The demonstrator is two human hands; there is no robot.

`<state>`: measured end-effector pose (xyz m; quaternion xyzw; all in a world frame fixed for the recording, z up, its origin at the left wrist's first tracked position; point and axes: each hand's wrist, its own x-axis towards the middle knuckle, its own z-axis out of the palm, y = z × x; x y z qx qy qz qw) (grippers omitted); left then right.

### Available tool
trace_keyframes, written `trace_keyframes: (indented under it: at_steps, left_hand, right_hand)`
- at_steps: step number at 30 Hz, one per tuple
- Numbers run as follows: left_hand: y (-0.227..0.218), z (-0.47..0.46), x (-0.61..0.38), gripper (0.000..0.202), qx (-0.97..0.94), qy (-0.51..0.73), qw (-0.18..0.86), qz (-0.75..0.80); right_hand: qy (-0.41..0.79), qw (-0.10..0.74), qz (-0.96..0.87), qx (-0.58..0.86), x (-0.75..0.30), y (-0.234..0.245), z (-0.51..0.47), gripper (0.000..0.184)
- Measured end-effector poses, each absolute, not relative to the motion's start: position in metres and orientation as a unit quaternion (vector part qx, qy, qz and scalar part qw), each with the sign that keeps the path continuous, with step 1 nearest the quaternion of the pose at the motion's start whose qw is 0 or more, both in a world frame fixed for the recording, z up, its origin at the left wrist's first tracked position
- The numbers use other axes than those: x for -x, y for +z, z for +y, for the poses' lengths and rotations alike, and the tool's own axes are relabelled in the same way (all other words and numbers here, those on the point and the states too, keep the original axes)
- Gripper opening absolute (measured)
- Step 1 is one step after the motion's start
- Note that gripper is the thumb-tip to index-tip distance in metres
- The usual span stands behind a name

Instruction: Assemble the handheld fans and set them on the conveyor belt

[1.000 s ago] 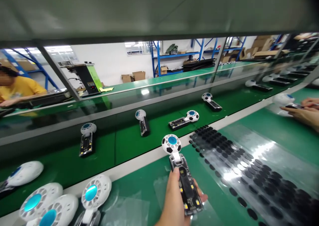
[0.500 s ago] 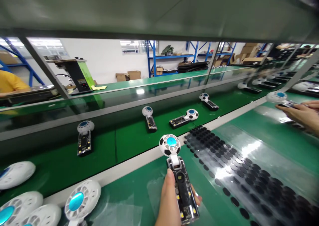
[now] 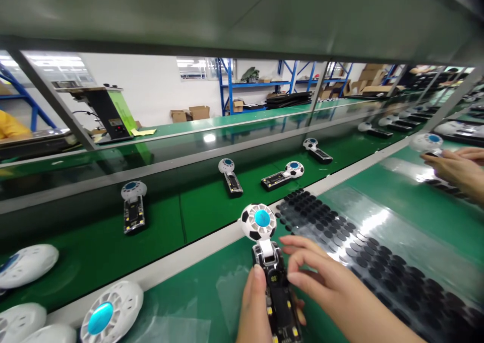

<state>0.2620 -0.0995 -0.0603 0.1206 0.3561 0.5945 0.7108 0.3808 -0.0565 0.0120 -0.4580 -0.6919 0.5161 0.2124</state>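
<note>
Holding the soccer-ball fan [image 3: 275, 295] just above the near edge of the green desk [image 3: 416, 202], its head pointing toward the belt [image 3: 204, 212], we keep our left hand [image 3: 255, 310] wrapped round the dark handle, thumb pressed along its left side. New in the last half second is our right hand [image 3: 328, 282], come in over the sheet of black pads [image 3: 340, 237]. Its fingers [image 3: 294, 280] are bent and slightly spread, tips at the handle's top below the white neck, though we cannot tell whether they pinch it; the fan now sits between two hands instead of one.
</note>
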Motion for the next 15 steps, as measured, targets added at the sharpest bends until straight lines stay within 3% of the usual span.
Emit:
trace_keyframes:
  at_steps: [4,15]
  left_hand:
    - [-0.059,-0.098,-0.264,0.062,-0.132,0.577,0.686,0.422]
    - [-0.057,-0.099,-0.268,0.066,-0.108,0.581,0.636,0.496]
  right_hand:
    - [0.601,0.202,-0.63,0.448,-0.367,0.007,-0.045,0.015]
    - [0.497,0.176,-0.71,0.467,-0.367,0.011,-0.05,0.014]
